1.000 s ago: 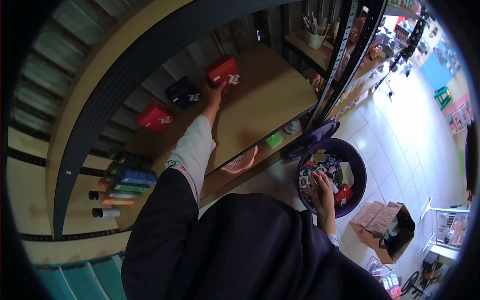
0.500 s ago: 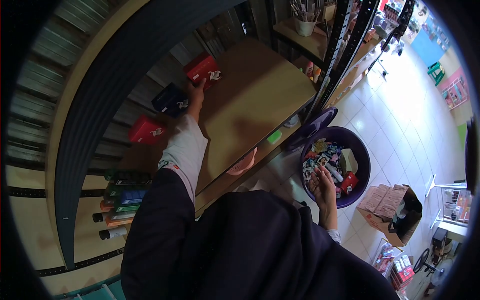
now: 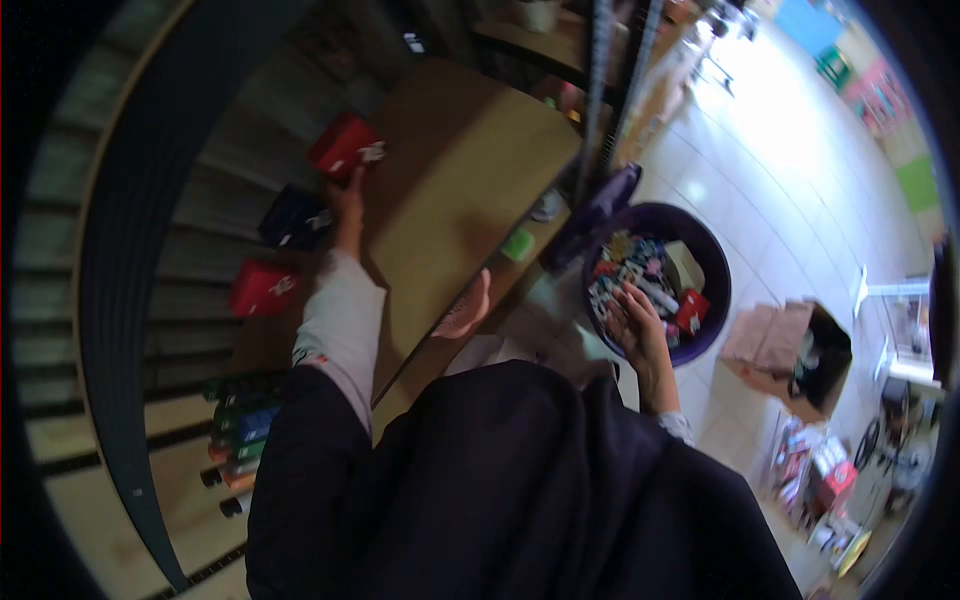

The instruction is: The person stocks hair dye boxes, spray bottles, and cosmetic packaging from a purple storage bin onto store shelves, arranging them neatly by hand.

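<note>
My left hand [image 3: 347, 212] reaches over the wooden shelf [image 3: 460, 180] and touches the near side of a red box [image 3: 347, 146]; blur hides whether its fingers grip the box. A dark blue box [image 3: 294, 218] and another red box [image 3: 264, 288] stand in a row with it along the shelf's back edge. My right hand [image 3: 637, 327] is held palm up with its fingers apart and nothing in it. It is over the near left edge of a purple bin [image 3: 717, 330] filled with mixed small packets and a small red box [image 3: 691, 311].
An open cardboard box [image 3: 765, 342] stands on the tiled floor right of the bin. The purple lid [image 3: 600, 215] leans between bin and shelf. Stacked boxes [image 3: 245, 425] lie at the lower left. A dark metal upright [image 3: 597, 90] rises behind the shelf.
The whole view has turned and shifted, so the shelf and boxes appear further left. My left hand stays at the red box, and my right hand remains open by the bin.
</note>
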Available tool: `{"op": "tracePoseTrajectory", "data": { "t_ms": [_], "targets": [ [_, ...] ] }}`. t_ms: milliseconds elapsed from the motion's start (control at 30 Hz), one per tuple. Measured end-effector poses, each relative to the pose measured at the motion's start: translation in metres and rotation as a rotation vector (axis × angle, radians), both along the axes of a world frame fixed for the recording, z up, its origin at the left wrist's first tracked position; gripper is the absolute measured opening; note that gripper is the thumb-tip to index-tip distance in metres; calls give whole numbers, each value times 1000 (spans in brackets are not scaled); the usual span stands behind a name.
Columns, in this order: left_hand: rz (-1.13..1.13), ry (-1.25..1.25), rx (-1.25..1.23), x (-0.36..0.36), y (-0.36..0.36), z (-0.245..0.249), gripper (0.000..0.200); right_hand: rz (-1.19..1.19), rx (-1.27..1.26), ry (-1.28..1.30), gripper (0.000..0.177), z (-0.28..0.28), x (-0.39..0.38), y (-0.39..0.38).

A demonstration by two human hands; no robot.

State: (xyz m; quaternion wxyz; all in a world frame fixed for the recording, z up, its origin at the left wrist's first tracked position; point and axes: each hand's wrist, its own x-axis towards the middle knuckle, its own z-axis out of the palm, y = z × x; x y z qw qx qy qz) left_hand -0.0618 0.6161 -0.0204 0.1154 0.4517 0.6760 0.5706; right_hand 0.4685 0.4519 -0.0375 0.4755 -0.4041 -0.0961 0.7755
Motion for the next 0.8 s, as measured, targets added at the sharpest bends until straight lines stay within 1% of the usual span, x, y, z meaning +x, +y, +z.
{"op": "tracePoseTrajectory", "data": {
  "t_ms": [67, 100, 133, 167, 200, 267, 300, 367, 400, 433, 467, 500, 567, 600, 633, 667, 733, 800],
  "targets": [
    [-65, 5, 57, -2, 1, -8, 54, -24, -20, -17, 31, -5, 12, -2],
    [-150, -65, 131, 1, 0, -10, 50, -35, -23, -29, 31, -9, 19, -1],
    [-123, -98, 98, 11, -4, -3, 49, -33, -38, -79, 31, -15, 26, 0],
    [-112, -151, -23, 14, -12, 1, 51, -30, -51, -129, 31, -21, 34, -1],
    [-66, -256, -126, -4, -12, -8, 48, -30, -65, -151, 29, -31, 43, -2],
    [-17, -471, -86, 26, -32, -3, 48, -40, -113, -211, 25, -55, 62, -2],
    [-13, -584, 55, 80, -57, 26, 51, -50, -153, -244, 23, -71, 72, -2],
    [31, -407, 104, 164, -92, 49, 57, -53, -195, -360, 21, -113, 95, -3],
    [-12, -308, 34, 204, -109, 48, 55, -37, -222, -427, 21, -132, 109, -4],
    [-52, -208, -34, 238, -124, 46, 52, -17, -247, -492, 22, -148, 122, -3],
    [-146, -150, -77, 261, -136, 33, 51, -32, -305, -526, 22, -163, 136, -1],
    [-237, -91, -123, 280, -146, 18, 50, -73, -326, -550, 23, -197, 153, -1],
    [-290, 65, -192, 315, -163, 3, 49, -28, -356, -882, 36, -272, 190, 1],
    [-314, 141, -228, 330, -168, -4, 49, 29, -346, -1094, 53, -301, 213, -1],
    [-321, 221, -228, 341, -172, -10, 49, 90, -328, -1306, 70, -297, 222, 6],
    [-327, 300, -231, 351, -177, -15, 49, 151, -453, -1336, 82, -291, 234, 9],
    [-374, 424, -266, 364, -184, -25, 50, 162, -506, -1387, 92, -309, 250, 21],
    [-362, 403, -335, 373, -193, -41, 50, 194, -568, -1371, 102, -326, 261, 33]
  ]
}}
